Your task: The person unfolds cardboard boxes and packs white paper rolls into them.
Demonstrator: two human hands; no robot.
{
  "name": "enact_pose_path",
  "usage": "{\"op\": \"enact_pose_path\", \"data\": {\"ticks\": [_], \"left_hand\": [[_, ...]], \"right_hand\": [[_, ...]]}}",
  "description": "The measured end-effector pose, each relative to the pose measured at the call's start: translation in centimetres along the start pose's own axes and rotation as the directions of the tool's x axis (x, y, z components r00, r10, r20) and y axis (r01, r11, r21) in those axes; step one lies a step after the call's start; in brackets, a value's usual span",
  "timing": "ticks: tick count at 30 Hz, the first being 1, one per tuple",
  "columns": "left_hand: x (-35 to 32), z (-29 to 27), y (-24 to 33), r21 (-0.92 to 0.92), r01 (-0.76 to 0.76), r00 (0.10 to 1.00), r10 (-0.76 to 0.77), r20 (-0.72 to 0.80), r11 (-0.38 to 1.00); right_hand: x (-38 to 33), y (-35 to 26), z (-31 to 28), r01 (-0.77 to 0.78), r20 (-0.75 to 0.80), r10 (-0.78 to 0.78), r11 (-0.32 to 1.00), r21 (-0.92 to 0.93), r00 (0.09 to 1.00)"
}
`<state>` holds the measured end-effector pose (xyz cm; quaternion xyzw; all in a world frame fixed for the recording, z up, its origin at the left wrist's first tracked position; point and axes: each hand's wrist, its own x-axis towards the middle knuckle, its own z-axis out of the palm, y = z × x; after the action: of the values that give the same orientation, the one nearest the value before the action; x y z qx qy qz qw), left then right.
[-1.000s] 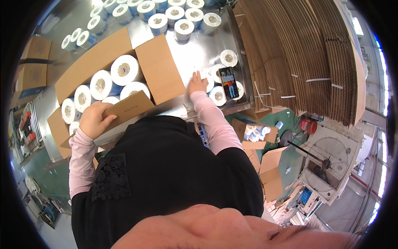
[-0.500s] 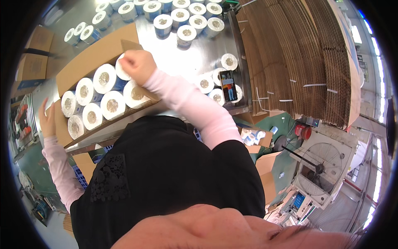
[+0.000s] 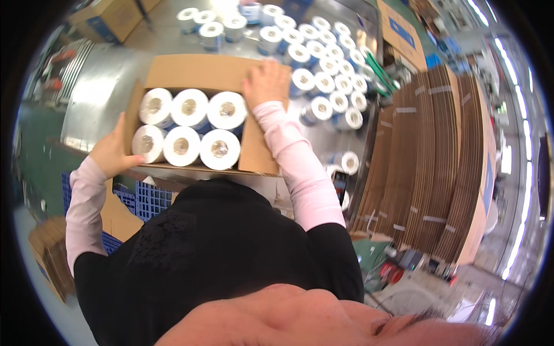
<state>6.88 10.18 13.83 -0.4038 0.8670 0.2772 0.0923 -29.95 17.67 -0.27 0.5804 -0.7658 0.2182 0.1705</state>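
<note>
An open brown cardboard box stands on the metal table, holding several white rolls packed in two rows. My left hand grips the box's near left corner flap. My right hand lies flat on the far right flap of the box, fingers spread, pressing it. Both forearms wear pink sleeves.
Many more white rolls stand upright on the table beyond and right of the box. A tall stack of flat cardboard sheets leans at the right. A blue plastic crate sits under the table edge, and another carton is far left.
The view has swung left and the box now sits squarely in front. My right hand moved from among the rolls to the box's far right flap; my left hand took the near left corner.
</note>
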Motion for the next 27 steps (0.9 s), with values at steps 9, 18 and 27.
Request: {"op": "enact_pose_path", "data": {"ticks": [9, 18, 27], "left_hand": [[9.3, 7.4, -0.6, 0.173, -0.384, 0.843, 0.421, -0.335, 0.907], [9.2, 9.0, -2.1, 0.285, -0.430, 0.690, 0.515, -0.509, 0.857], [10.0, 7.8, -1.5, 0.185, -0.642, 0.641, 0.654, -0.402, 0.744]], "right_hand": [[2.6, 3.6, 3.4, -0.190, 0.440, 0.153, 0.981, 0.042, 0.885], [-13.5, -3.3, -9.4, 0.081, 0.148, -0.123, 0.962, 0.260, 0.981], [-15.4, -8.1, -3.6, -0.663, 0.355, 0.708, 0.211, 0.718, 0.610]]}}
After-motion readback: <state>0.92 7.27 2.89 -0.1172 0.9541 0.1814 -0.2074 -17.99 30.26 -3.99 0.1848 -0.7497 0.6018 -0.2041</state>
